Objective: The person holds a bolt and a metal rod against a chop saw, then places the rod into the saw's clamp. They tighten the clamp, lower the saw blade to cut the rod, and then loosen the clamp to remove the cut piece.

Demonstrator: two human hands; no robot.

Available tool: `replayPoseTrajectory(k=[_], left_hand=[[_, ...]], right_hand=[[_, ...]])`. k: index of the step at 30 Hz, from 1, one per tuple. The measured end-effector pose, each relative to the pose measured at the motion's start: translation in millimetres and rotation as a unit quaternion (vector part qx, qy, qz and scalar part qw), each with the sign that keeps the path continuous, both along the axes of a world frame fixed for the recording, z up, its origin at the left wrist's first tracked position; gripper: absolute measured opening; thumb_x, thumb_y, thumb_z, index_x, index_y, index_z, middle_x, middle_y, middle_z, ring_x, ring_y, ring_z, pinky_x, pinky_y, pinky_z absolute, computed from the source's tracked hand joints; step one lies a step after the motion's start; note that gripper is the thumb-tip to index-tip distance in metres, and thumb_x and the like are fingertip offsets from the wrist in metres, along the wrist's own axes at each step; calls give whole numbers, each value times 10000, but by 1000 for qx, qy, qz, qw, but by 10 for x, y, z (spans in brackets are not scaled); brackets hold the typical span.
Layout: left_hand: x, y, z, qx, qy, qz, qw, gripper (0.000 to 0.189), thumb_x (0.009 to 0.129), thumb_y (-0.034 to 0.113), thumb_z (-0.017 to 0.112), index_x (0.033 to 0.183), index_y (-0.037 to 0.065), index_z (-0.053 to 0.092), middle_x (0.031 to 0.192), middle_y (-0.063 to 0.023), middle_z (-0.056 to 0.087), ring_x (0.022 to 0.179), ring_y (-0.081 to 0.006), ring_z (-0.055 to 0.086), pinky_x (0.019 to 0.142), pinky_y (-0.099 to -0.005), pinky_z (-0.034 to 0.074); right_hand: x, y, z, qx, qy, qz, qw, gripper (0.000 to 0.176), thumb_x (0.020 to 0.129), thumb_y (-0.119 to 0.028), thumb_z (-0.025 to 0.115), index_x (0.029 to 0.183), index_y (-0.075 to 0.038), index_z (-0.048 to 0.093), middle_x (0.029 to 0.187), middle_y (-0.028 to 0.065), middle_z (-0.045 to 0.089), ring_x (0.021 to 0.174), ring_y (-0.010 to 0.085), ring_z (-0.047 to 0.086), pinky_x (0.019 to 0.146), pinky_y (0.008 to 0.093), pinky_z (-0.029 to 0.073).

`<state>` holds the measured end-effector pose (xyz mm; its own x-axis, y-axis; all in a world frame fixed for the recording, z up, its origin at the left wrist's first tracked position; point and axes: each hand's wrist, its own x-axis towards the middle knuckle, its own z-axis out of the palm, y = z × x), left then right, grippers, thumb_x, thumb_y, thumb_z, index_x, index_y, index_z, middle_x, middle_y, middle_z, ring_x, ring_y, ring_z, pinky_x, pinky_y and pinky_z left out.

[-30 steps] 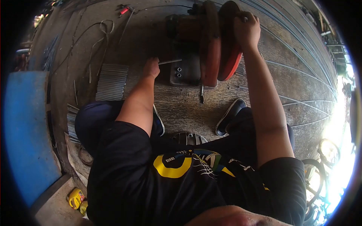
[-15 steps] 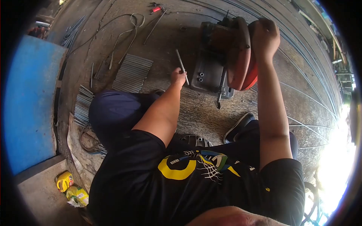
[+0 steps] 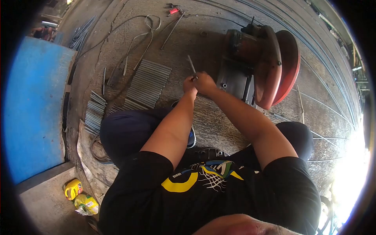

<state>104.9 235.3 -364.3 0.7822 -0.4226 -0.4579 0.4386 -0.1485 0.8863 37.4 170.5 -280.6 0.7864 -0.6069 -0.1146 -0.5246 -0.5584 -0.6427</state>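
A short grey metal rod (image 3: 190, 63) points up and away from my two hands, which meet left of the red cut-off saw (image 3: 268, 72). My left hand (image 3: 189, 86) is closed round its lower part. My right hand (image 3: 204, 83) touches the left one, with its fingers closed at the rod; the exact grip is partly hidden. Beside my hands is the saw's dark base, with its red guard and wheel cover to the right. Rows of cut rods (image 3: 147, 84) lie side by side on the floor to the left.
More short rods (image 3: 95, 113) lie farther left, near a blue panel (image 3: 35, 105). Cables, a loose rod (image 3: 172, 31) and a red-handled tool (image 3: 174, 11) are at the back. Long thin bars (image 3: 329, 66) run along the right. Yellow containers (image 3: 73, 189) stand at lower left.
My right hand has left the saw's handle and come to my left hand at the rod. The saw and floor items appear shifted right in the view.
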Motion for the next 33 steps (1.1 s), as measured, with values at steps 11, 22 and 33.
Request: replayPoseTrajectory(k=[11,22,33], left_hand=[[162,89,-213,383,-309,-240,837,211,762,139,702,931,31,634,963,-181,649,911,-342,635,779,-420,509],[46,-59,-44,442,-298,-113,838,277,823,239,605,973,9,641,976,-210,654,947,-388,629,790,-464,521],[-2051,62,77,-170,494,-294,800,339,914,335,530,1145,90,557,1077,-111,634,960,-254,630,788,-401,524]], right_hand=[[-302,98,-577,181,150,22,972,465,894,-352,503,1243,-45,525,1206,214,576,1140,355,542,953,433,430],[-936,80,-356,131,207,9,970,355,858,-281,557,1107,-29,582,1105,209,621,1060,361,582,912,443,463],[-2157,125,107,-269,206,149,929,262,756,-193,631,1013,-147,651,1079,53,592,1099,252,506,882,394,428]])
